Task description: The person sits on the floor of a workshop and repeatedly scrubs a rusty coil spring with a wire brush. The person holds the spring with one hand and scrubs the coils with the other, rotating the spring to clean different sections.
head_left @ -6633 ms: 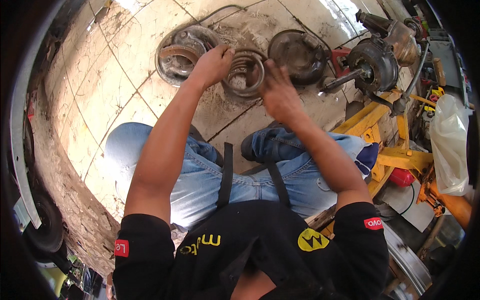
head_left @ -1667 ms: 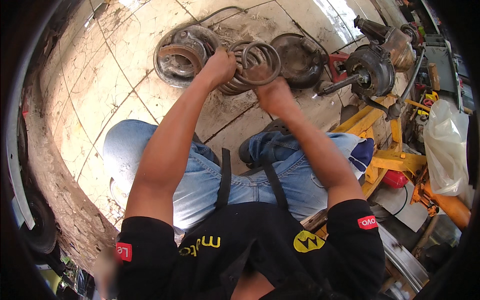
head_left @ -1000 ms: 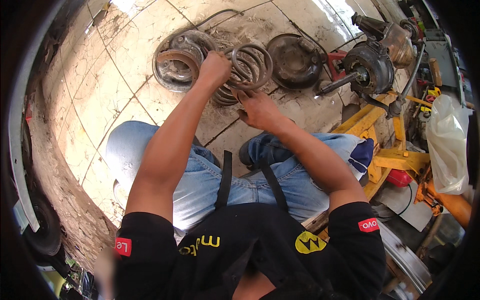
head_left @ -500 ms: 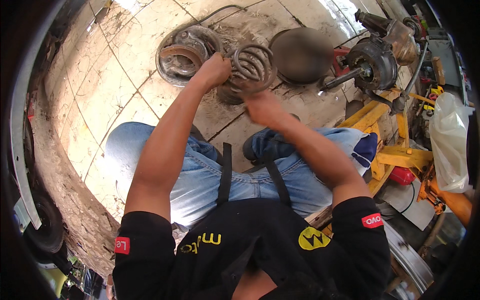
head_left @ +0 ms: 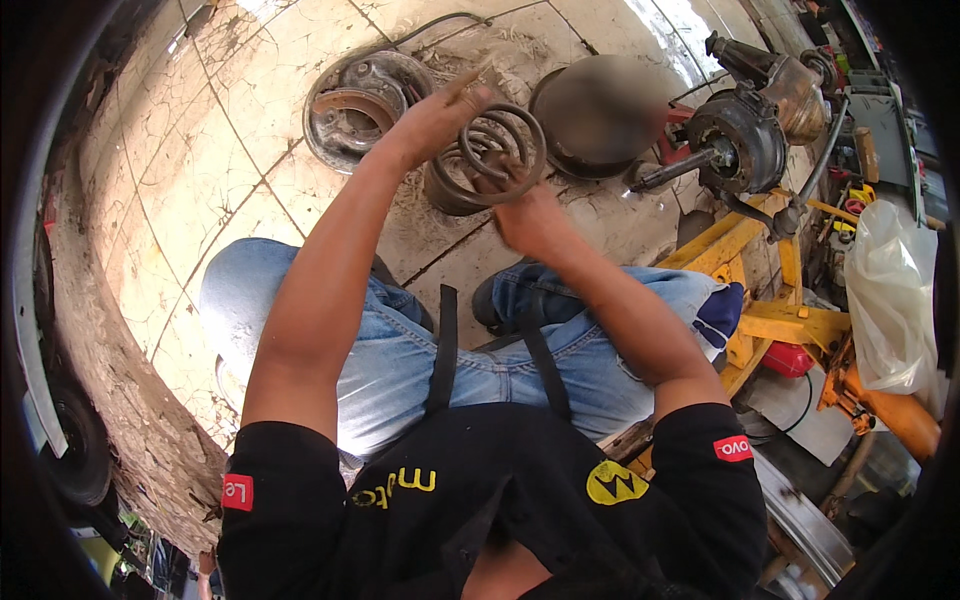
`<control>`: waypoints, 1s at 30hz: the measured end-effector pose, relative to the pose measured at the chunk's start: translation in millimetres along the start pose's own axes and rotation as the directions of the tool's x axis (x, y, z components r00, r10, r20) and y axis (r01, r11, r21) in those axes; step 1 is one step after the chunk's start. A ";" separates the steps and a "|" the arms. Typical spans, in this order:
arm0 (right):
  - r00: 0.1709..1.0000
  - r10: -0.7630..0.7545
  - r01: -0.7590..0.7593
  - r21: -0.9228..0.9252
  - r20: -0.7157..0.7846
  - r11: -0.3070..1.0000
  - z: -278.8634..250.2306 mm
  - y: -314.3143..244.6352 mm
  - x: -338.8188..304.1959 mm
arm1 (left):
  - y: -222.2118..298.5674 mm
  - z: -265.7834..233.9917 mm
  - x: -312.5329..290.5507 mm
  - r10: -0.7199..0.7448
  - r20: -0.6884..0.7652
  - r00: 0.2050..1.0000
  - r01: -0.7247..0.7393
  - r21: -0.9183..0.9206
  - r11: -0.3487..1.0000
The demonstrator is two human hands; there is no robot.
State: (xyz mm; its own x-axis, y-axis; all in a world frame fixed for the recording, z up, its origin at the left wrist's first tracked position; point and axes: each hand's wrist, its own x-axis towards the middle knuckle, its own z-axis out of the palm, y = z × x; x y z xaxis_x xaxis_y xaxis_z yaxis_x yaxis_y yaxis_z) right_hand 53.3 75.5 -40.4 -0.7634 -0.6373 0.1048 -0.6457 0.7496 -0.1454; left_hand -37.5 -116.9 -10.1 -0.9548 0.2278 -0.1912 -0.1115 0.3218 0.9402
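A dark metal coil spring (head_left: 528,120) stands tilted on the floor in front of me. My right hand (head_left: 528,208) grips its near coils, with some fingers reaching in between the turns. Over the spring's far left side is my left hand (head_left: 440,118), its fingers stretched out and apparently not wrapped around anything. Under the spring's left side shows a round dark metal part (head_left: 450,196), mostly hidden. Left of it lies a brake backing plate (head_left: 318,128) with a rusty curved brake shoe (head_left: 340,101). To the right sits a large round dark pan-like piece (head_left: 580,165).
At the right, a greasy axle housing with a hub (head_left: 740,140) rests by a yellow steel stand (head_left: 800,322). Beyond it are a clear plastic bag (head_left: 890,300) and a red part (head_left: 787,360). A cable (head_left: 440,25) runs across the stained tiled floor (head_left: 230,150).
My left hand has gone from closed beside the spring to stretched out over its far side. My right hand has moved in among the near coils. The view has shifted slightly.
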 end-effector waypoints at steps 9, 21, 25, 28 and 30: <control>0.988 0.098 -0.106 0.063 0.117 0.992 5.7 -6.1 4.6 | 10.1 4.8 7.3 -0.131 0.056 0.990 0.098 0.403 0.910; 0.944 -0.005 -0.032 0.107 0.329 0.994 -1.1 -5.0 -6.4 | 27.8 6.5 -31.0 -0.597 0.110 0.795 0.603 -0.041 0.796; 0.985 0.039 -0.038 -0.006 0.167 0.999 1.0 16.3 -13.3 | -4.9 0.4 -9.4 -0.436 0.182 0.881 0.376 0.292 0.880; 0.999 -0.053 0.053 0.119 -0.003 0.991 16.1 -16.2 -19.7 | -12.7 5.2 -0.1 -0.454 0.176 0.874 0.425 0.181 0.887; 0.953 0.072 -0.060 -0.049 0.296 0.997 -11.7 7.4 -7.5 | -6.6 -4.2 -2.3 -0.271 0.342 0.900 0.070 0.499 0.864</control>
State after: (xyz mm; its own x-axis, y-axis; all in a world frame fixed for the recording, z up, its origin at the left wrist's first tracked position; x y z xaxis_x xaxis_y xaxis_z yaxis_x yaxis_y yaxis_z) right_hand 54.2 88.0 -30.7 -0.7694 -0.6062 -0.2015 -0.5989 0.7943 -0.1027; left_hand -35.7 -123.5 -14.7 -0.7344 0.4325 -0.5230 -0.0254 0.7526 0.6580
